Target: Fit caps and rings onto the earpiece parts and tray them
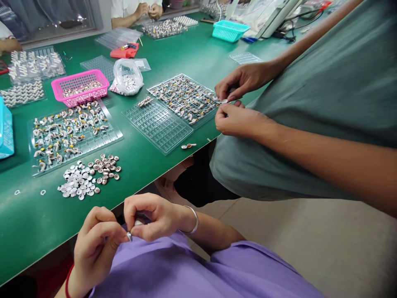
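Close to my purple top, my left hand (98, 244) and my right hand (156, 217) meet near the table edge. Both are closed in a pinch on a small shiny silvery part (129, 236), whose kind I cannot make out. A whitish piece (138, 222) shows inside the curled fingers of my right hand. On the table before them lie a pile of small white round caps (79, 180) and a pile of brownish cup-shaped shells (105, 167). Behind these, a clear plastic tray (116, 131) holds many small curved white parts with yellow bits.
At right, a co-worker's hands (240, 118) pinch a small white piece beside another filled tray (182, 97). A bare gridded tray (158, 126), a pink basket (99, 74), a plastic bag (127, 68) and a turquoise basket (229, 31) stand farther back. Another person's hands (149, 11) work opposite.
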`<state>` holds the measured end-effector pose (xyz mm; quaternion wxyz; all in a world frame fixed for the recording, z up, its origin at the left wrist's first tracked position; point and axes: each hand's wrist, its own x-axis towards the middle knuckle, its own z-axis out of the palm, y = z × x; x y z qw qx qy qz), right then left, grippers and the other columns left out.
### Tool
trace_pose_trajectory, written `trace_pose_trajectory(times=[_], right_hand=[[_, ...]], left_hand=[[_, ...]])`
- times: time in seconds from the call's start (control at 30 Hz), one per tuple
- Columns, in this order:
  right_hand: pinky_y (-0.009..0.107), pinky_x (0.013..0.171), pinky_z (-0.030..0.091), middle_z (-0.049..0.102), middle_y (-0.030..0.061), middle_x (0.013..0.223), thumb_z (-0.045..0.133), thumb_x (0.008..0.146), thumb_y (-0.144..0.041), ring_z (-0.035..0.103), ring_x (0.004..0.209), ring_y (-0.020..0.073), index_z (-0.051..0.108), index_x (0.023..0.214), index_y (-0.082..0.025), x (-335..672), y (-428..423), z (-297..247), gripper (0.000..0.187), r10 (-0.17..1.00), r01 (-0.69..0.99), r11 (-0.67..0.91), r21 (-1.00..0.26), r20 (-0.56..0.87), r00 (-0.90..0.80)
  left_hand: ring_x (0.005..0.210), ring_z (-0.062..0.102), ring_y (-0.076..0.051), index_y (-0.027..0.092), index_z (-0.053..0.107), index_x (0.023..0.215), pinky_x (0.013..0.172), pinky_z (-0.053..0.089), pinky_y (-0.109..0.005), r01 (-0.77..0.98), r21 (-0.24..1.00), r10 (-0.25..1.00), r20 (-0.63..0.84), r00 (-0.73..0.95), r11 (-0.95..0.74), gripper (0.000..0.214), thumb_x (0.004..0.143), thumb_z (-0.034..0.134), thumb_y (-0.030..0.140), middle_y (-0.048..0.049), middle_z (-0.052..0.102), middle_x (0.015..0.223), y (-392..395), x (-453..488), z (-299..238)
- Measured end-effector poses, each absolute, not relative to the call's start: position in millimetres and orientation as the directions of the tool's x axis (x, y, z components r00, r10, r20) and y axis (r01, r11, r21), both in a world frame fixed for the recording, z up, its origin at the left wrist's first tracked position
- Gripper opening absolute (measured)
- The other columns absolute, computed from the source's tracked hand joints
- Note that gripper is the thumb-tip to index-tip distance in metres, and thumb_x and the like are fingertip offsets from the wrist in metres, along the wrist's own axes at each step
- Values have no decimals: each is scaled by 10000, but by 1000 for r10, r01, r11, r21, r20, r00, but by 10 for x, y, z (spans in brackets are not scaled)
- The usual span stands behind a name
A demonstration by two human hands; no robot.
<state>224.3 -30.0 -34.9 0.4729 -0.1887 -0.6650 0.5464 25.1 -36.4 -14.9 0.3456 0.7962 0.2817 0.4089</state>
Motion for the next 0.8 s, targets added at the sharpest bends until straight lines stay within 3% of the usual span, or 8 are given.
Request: trace_pose_trajectory(times=[0.17, 0.3, 0.4, 0.47, 0.63, 0.8], right_hand=[[220, 551, 441, 551, 3, 730, 592, 875, -302, 482, 600, 88, 538, 783, -177, 2241, -327, -353, 165, 816, -192, 400, -896, 444, -369], [241, 618, 472, 545, 11, 767, 616, 877, -251, 519, 677, 108, 556, 785, -180, 2305, -294, -391, 130, 885, -160, 410, -898, 435, -167], [284, 724, 540, 603, 58, 921, 630, 895, -295, 615, 822, 136, 553, 799, -175, 2364, -223, -462, 172, 930, -284, 320, -904, 357, -87], [303, 755, 568, 644, 73, 973, 645, 895, -319, 662, 863, 145, 552, 813, -169, 2394, -164, -530, 195, 960, -397, 225, -890, 272, -65], [266, 623, 566, 653, 3, 767, 711, 833, -371, 641, 623, 101, 567, 812, -155, 2434, 9, -755, 260, 996, -488, 63, -870, 86, -25], [196, 573, 491, 596, -35, 678, 719, 817, -339, 576, 573, 67, 584, 793, -152, 2485, 171, -946, 232, 995, -493, 100, -864, 82, 58]], left_hand=[[712, 578, -156, 230, 643, 908, 615, 485, -274, 223, 724, 727, 517, 451, -653, 261, 806, 607, -7, -12, 571, 803, -402, 219, -191], [694, 610, -143, 232, 617, 867, 620, 488, -241, 321, 738, 771, 407, 490, -594, 178, 829, 625, 59, -2, 629, 789, -273, 82, -218], [729, 666, -178, 241, 637, 792, 691, 504, -264, 538, 672, 850, 298, 434, -510, 74, 853, 629, 201, -19, 711, 796, -82, -149, -263], [693, 668, -203, 259, 685, 832, 644, 485, -280, 692, 588, 908, 243, 342, -418, 65, 830, 644, 310, -27, 743, 800, 53, -329, -302], [817, 692, -281, 290, 753, 867, 788, 418, -371, 831, 402, 915, 284, 286, -384, 169, 823, 627, 394, -47, 781, 858, 352, -520, -382], [837, 649, -269, 265, 769, 852, 787, 379, -375, 877, 325, 913, 325, 249, -354, 203, 871, 613, 393, -64, 740, 878, 586, -315, -438]])
